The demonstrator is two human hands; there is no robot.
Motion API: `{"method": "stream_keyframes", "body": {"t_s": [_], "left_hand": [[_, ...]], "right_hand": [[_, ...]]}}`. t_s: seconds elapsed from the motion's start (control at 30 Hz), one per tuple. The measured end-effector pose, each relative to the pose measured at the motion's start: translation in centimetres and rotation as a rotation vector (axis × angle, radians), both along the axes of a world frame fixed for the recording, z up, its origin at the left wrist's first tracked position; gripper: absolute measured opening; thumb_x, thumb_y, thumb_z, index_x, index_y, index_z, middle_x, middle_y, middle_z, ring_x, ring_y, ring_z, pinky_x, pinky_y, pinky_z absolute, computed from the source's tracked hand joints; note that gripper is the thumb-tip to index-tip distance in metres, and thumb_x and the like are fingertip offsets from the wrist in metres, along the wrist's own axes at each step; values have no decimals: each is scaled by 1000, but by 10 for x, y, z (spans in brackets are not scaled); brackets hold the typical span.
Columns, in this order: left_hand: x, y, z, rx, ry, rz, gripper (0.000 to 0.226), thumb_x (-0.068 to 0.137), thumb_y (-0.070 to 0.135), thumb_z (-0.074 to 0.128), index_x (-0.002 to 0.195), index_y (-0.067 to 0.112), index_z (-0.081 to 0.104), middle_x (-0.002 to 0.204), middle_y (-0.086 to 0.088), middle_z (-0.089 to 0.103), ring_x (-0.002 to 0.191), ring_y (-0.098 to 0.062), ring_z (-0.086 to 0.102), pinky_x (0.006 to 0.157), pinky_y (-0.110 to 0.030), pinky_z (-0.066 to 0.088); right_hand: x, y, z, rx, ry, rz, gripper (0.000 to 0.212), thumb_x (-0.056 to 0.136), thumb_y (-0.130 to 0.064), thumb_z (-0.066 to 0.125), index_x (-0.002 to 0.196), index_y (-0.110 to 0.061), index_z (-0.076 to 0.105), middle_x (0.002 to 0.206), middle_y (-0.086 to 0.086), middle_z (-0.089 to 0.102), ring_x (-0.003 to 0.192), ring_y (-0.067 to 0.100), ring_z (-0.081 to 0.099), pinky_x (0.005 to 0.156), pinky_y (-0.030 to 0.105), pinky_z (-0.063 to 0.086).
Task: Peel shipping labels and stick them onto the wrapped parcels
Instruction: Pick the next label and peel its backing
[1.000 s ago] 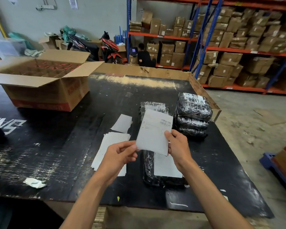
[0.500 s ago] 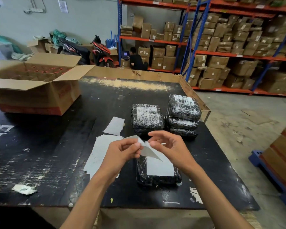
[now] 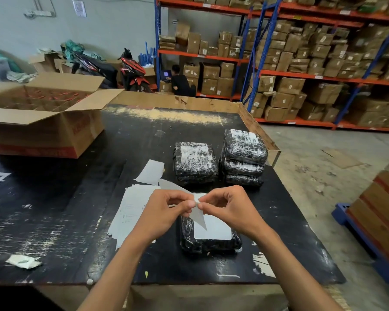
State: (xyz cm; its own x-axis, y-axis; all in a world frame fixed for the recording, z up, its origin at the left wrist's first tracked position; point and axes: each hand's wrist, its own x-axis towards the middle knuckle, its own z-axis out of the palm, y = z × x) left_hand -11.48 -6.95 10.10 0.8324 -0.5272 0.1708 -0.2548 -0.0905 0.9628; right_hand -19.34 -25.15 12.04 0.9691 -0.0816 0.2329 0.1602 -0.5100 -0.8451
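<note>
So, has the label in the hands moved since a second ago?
Yes: the label dropped from hiding the rear parcel to just above the nearest parcel.

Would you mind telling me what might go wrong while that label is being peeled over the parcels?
1. Both hands, left hand and right hand, pinch one corner of the label; it may tear or curl onto itself.
2. It hangs just above the nearest parcel, which already carries a white label, so it might stick there by mistake.
</note>
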Motion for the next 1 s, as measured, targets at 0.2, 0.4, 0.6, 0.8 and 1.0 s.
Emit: {"method": "stream_keyframes", "body": {"t_s": [0.2,0.4,0.6,0.8,1.0], "left_hand": [[6,-4,-4,44,-77,-30,5,84,9,74,83,13,78,79,-4,75,66,-15,69,69,-25,58],[14,-7,-8,40,-21,-46,7,83,14,72,83,7,70,75,-6,71,69,-18,70,75,-30,58],[36,-19,-16,-201,361,77,22,94,-2,48,74,6,49,82,-15,60,73,-25,69,74,-36,60],[74,-32,-27,-288,517,300,24,92,2,39,70,11,39,82,-11,57,80,-24,61,69,-34,55],[145,-40,-48,-226,558,622,12,88,15,41,76,12,40,81,-10,45,70,-21,45,57,-32,38]], "right_hand": [[5,-2,-6,21,40,-25,7,87,-13,76,84,-9,81,70,5,77,63,10,71,64,25,59],[17,-5,-14,289,59,-223,15,91,-6,67,78,-3,74,67,13,73,59,19,66,61,33,59],[32,-28,-31,722,152,-437,22,99,-8,56,85,1,71,71,15,68,62,24,66,59,30,59],[50,-63,-49,736,175,-599,25,104,-14,48,102,3,66,90,16,71,77,24,64,55,26,50],[76,-96,-51,507,160,-689,20,102,-22,49,92,-10,61,100,22,70,85,30,64,73,46,51]]}}
